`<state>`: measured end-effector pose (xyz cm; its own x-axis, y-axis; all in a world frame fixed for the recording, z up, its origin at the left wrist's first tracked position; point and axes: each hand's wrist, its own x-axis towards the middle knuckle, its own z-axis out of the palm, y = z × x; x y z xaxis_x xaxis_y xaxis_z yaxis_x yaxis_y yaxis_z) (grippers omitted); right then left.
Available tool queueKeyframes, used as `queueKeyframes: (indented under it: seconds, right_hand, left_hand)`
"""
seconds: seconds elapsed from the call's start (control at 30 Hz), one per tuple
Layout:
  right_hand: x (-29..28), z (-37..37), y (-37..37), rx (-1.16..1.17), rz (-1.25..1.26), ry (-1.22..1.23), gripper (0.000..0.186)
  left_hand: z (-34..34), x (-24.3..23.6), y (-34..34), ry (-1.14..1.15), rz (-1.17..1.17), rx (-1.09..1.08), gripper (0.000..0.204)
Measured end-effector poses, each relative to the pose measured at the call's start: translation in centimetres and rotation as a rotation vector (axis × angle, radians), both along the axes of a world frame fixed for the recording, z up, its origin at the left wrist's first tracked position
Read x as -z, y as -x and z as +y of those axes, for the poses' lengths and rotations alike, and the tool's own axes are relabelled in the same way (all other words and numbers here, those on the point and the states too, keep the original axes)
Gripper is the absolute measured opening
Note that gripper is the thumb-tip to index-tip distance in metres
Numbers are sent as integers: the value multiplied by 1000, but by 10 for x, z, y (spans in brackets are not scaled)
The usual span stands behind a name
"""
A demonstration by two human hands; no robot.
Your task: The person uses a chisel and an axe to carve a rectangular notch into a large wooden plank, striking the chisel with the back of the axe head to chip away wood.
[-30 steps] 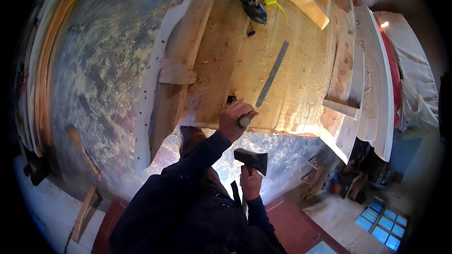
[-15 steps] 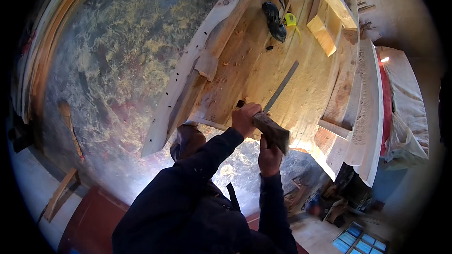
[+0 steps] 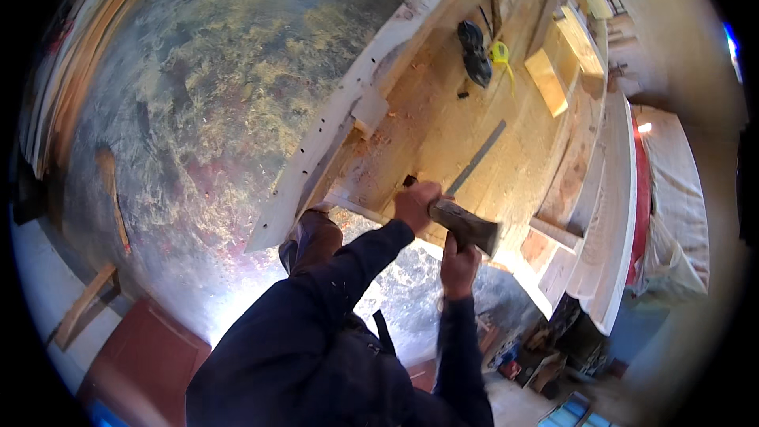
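My left hand [image 3: 414, 204] is closed around a chisel [image 3: 409, 182] whose dark end rests on the pale wooden workpiece [image 3: 411, 134] near its front edge. My right hand [image 3: 458, 265] grips the handle of a dark, blocky mallet [image 3: 468, 225]. The mallet's head sits right beside and touching my left hand, at the chisel's upper end. Both arms are in dark blue sleeves.
A flat metal ruler [image 3: 478, 156] lies just beyond the hands. Farther back are a black power tool [image 3: 474, 51], a yellow tape measure [image 3: 500, 51] and a wood block [image 3: 545, 83]. A long drilled plank [image 3: 348, 103] borders the left side. My brown boot [image 3: 312, 237] stands below.
My right hand has swung the mallet up from waist height onto the chisel end at my left hand. The left hand stayed on the workpiece.
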<state>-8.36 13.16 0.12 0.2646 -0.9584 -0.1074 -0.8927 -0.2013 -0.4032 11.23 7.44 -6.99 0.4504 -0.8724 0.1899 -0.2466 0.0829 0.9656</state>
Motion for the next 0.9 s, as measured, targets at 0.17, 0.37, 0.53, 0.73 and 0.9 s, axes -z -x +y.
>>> queueKeyframes:
  seconds: [0.17,0.37,0.53,0.73,0.9]
  right_hand:
    - [-86,1,-80,711,-727,-215,34]
    - [-57,25,-59,557,-905,2,18]
    - [-37,34,-31,360,-223,-269,29]
    - [-24,101,-22,816,-560,-400,30]
    - [2,144,5,765,-474,-452,34]
  left_hand:
    - [-8,-15,-13,-100,-78,54,33]
    - [-5,-20,2,-136,-147,101,31]
    - [21,-1,9,9,-195,52,29]
    - [-15,-11,9,-329,-300,271,26]
    - [-158,11,-58,-705,262,425,39]
